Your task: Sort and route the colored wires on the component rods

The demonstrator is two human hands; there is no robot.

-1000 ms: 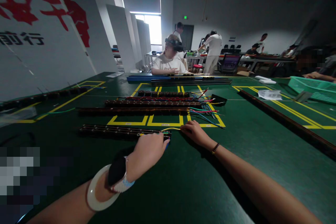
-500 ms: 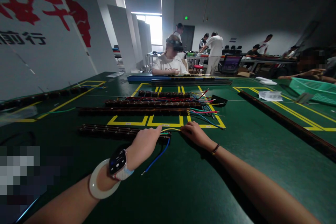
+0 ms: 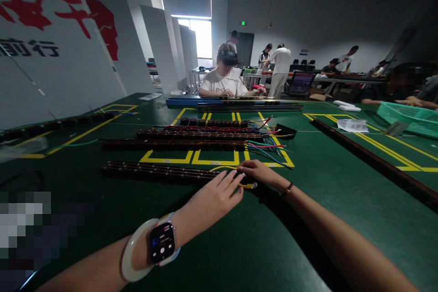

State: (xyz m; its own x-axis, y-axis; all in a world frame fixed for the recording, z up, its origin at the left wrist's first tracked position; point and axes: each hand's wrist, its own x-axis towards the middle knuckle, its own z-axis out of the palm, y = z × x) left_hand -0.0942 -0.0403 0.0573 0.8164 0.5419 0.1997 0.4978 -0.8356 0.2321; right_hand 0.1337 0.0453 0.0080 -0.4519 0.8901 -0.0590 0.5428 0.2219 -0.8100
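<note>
A long dark strip (image 3: 147,171) with light crosswise marks lies nearest me on the green table. At its right end is a thin yellow wire (image 3: 221,167), which curves towards both hands. My left hand (image 3: 217,196) reaches over that end, the yellow wire's tip (image 3: 252,185) showing between thumb and fingers. My right hand (image 3: 260,174) is opposite, its fingertips closed on the yellow wire and almost touching my left fingers. The blue wire and the strip's right end are hidden by my left hand.
Further back lie several similar strips (image 3: 178,145) with coloured wires (image 3: 268,154) at their right ends. Another long strip (image 3: 369,159) slants along the right, near a green basket (image 3: 407,121). Across the table sits a person (image 3: 222,82) in a headset.
My left hand has moved right along the strip's end to meet my right hand. The blue wire, seen before, is now covered. The yellow wire has bent, and its tip shows.
</note>
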